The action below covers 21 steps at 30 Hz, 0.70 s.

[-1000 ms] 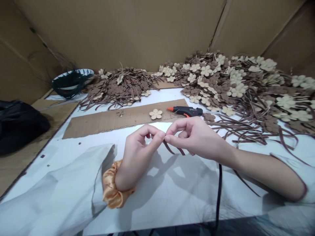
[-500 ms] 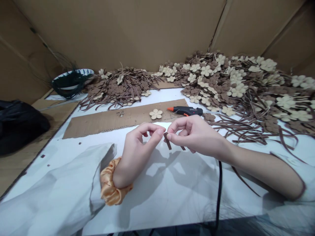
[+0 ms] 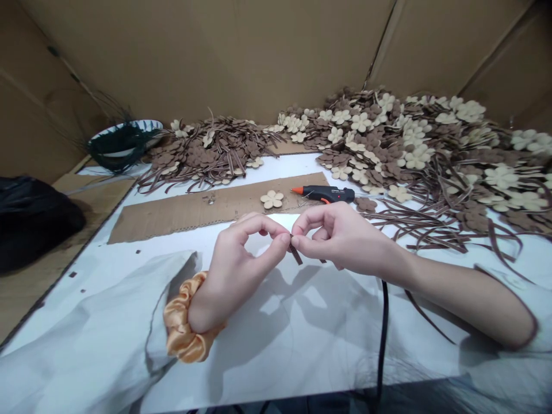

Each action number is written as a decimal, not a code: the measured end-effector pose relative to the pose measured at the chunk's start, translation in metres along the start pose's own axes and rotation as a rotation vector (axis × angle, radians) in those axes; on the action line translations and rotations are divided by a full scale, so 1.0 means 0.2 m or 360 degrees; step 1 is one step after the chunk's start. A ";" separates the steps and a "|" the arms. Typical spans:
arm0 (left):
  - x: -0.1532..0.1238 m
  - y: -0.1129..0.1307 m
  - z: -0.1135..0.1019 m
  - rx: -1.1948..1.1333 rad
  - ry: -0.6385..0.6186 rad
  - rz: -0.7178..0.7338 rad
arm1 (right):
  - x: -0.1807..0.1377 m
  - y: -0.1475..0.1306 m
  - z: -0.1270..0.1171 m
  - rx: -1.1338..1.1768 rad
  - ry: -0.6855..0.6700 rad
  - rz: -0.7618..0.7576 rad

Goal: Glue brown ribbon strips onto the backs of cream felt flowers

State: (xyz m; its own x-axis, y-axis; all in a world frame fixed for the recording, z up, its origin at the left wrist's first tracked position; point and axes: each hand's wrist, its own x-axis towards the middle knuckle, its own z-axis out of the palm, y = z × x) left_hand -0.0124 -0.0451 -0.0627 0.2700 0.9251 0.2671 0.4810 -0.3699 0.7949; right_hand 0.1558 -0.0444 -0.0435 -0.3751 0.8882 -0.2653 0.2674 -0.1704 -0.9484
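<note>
Between my two hands is a short brown ribbon [image 3: 296, 255] with stitched edges, one end hanging down. My left hand [image 3: 248, 267], with an orange scrunchie [image 3: 190, 322] at its wrist, pinches it between thumb and forefinger. From the other side my right hand [image 3: 340, 238] pinches the same ribbon, fingertips nearly touching the left ones. Just beyond the hands a cream felt flower [image 3: 271, 199] lies on a cardboard strip [image 3: 168, 215]. A black glue gun [image 3: 330, 194] with an orange tip rests on the strip's right end, its small red light lit.
Brown and cream felt flowers [image 3: 366, 132] form a large heap at the back right; a smaller heap [image 3: 207, 149] sits left of it. Loose ribbons [image 3: 426, 224] lie at right. A bowl [image 3: 125, 144] with dark green strands and a black bag [image 3: 34, 224] are at left.
My left hand has shifted slightly, its thumb now covering more of the ribbon's upper end. The fingertips of both hands are closer together. My right hand is almost still.
</note>
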 end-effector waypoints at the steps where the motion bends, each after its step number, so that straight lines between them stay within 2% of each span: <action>1: 0.00 0.00 0.00 -0.0008 0.0000 -0.0011 | 0.00 0.00 0.00 -0.0001 0.0004 0.0003; 8: 0.00 0.00 0.00 0.0016 0.0076 -0.0095 | 0.00 0.00 -0.01 -0.0118 0.0023 -0.0082; 21: 0.00 0.01 0.01 -0.0080 0.0105 -0.0145 | 0.01 0.02 0.02 -0.0033 0.0142 -0.0093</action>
State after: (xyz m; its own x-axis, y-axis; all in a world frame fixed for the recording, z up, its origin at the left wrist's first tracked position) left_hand -0.0104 -0.0456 -0.0622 0.1707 0.9589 0.2267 0.4580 -0.2809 0.8434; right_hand 0.1531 -0.0459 -0.0486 -0.3104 0.9310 -0.1921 0.2659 -0.1090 -0.9578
